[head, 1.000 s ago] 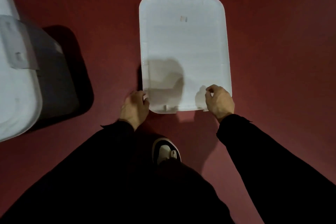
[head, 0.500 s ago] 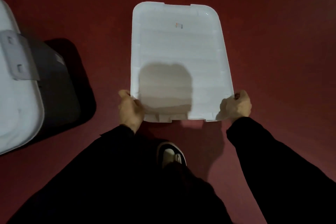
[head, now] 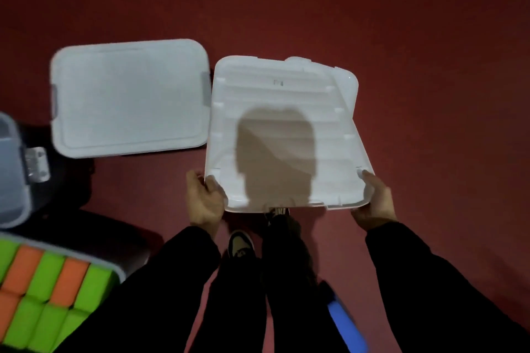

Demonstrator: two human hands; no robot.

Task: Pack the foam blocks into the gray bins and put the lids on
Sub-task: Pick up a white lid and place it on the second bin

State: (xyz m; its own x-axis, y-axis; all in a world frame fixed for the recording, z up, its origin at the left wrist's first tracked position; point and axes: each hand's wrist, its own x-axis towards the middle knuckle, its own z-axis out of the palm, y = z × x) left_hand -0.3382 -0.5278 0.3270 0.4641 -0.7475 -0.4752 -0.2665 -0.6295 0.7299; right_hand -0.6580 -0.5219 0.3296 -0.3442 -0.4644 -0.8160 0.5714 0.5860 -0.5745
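Holding a white ribbed plastic lid (head: 289, 135) by its near corners, left hand (head: 204, 203) and right hand (head: 375, 203) both gripping it. Lidded gray plastic bin (head: 129, 97) just left of it. Orange and green foam blocks (head: 48, 289) packed in another gray bin (head: 120, 274), further left and nearer.

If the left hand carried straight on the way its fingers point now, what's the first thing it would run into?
The left hand grips the near-left corner of the white lid, fingers pointing up-frame. Beyond that lid's left edge, the closed bin's lid likely comes first, though it lies lower, so the hand might pass above it.
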